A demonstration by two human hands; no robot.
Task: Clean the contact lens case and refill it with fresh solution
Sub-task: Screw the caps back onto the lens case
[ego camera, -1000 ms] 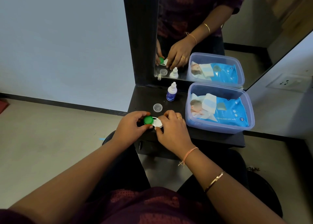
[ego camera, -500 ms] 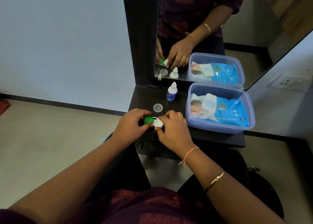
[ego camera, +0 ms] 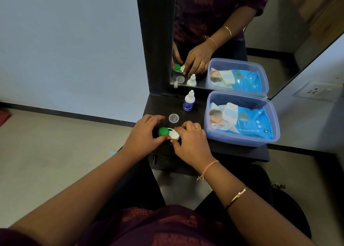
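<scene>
My left hand [ego camera: 143, 134] pinches the lens case's [ego camera: 169, 133] green cap [ego camera: 163, 131] and my right hand [ego camera: 189, 141] pinches its white cap [ego camera: 175, 134], near the surface's [ego camera: 162, 104] front edge. A hard twist could skid it off, maybe spilling whatever's inside.

Person seen from the head camera: a dark maroon garment [ego camera: 158, 225] printed with small reddish dotted motifs fills the near edge, and both forearms are bare beyond it. The right hand [ego camera: 189, 143] carries a thin gold-coloured ring [ego camera: 198, 128] on one finger; at its wrist sits a pale orange-pink thread band [ego camera: 209, 166] with a knot and short loose ends, and nearer along the forearm a slim gold-coloured bangle [ego camera: 237, 196]. The mirror [ego camera: 275, 22] at the far side repeats the garment's short sleeve, the bangle and the thread band.
</scene>
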